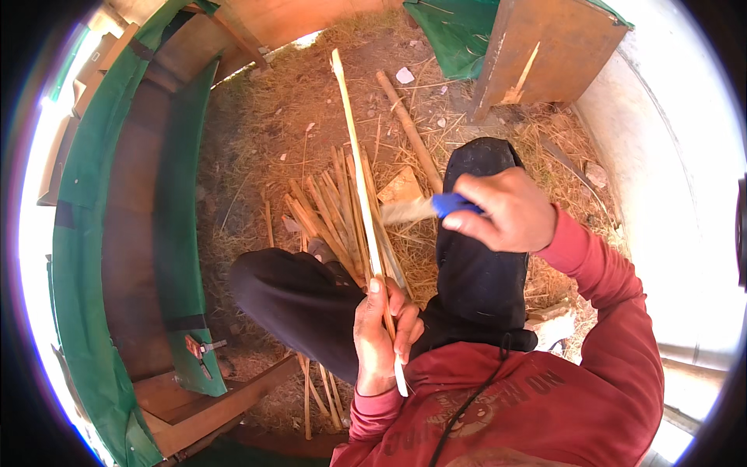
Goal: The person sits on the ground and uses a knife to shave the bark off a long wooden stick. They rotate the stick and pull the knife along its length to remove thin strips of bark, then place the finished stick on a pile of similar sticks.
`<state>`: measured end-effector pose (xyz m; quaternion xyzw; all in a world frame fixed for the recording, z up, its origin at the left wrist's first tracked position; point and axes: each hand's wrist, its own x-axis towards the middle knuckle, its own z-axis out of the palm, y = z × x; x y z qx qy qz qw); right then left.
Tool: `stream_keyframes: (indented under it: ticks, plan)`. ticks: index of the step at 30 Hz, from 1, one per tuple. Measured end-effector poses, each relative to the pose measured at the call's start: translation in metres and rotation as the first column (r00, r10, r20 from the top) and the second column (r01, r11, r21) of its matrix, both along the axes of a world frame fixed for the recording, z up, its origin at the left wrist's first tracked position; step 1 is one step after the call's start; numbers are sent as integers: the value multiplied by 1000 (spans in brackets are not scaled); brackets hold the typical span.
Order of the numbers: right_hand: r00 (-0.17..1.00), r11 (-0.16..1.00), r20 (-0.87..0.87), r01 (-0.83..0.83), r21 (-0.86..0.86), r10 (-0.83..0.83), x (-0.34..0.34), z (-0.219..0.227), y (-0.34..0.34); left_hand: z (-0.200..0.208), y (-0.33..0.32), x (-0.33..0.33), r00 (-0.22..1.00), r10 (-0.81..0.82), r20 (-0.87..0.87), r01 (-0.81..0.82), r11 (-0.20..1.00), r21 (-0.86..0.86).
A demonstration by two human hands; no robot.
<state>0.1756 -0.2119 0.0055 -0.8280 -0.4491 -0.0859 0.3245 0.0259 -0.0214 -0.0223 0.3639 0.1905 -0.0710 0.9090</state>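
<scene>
My left hand point(381, 327) is wrapped round the lower part of a long, pale split stick point(355, 148), which points away from me over my lap. In my right hand point(502, 210) is a knife point(455, 205) with a blue handle. Its blade, blurred by motion, reaches left toward the stick; whether it touches the wood I cannot tell. Behind the stick, between my legs, a bundle of split sticks point(327, 202) lies on the ground.
A thicker round pole point(408, 128) lies beyond the bundle. To the left stands a wooden bench frame with green cloth point(175, 218). A brown board point(545, 54) leans at the far right, near a pale wall point(661, 140). Straw and wood scraps litter the dirt floor.
</scene>
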Motion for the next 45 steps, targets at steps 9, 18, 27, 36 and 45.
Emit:
stream_keyframes:
  ticks: [9,18,27,36,45]
  plan:
    - [939,983,293,183,19,-180,22,-6,-6,11,-26,-2,970,-227,84,219,971,94]
    - [977,990,163,143,-13,-139,13,-1,-34,3,-27,6,984,-177,-6,177,984,21]
    - [753,758,326,637,-140,-572,57,-22,-34,6,-26,-11,969,-240,63,240,971,-1]
    - [991,1000,136,15,22,-17,24,-16,-31,6,-30,0,973,-195,123,171,967,187]
    - [920,988,362,150,28,-150,46,-36,-20,7,-29,-4,978,-185,98,182,983,38]
